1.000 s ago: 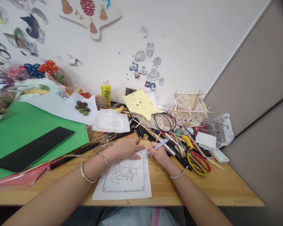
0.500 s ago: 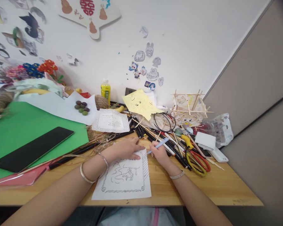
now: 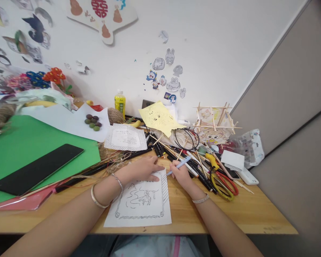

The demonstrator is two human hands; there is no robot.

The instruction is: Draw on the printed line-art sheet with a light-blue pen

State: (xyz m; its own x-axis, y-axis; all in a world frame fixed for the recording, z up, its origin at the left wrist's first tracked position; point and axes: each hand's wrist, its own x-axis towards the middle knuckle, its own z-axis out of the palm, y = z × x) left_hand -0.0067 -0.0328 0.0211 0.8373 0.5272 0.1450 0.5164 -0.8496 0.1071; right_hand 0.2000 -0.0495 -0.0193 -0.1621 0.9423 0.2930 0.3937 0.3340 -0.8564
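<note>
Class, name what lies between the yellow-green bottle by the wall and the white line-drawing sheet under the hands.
In the head view, a white square sheet with a patterned border lies between them.

pen pile (image 3: 195, 166) crowds right, near desk edge (image 3: 230, 223) bare

Light-blue pen (image 3: 179, 165), black-lined white drawing sheet (image 3: 141, 200), green card (image 3: 29, 142).

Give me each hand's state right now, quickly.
Left hand: open, pressed flat on the top edge of the drawing sheet.
Right hand: closed on a light blue pen, tip at the sheet's right border.
</note>
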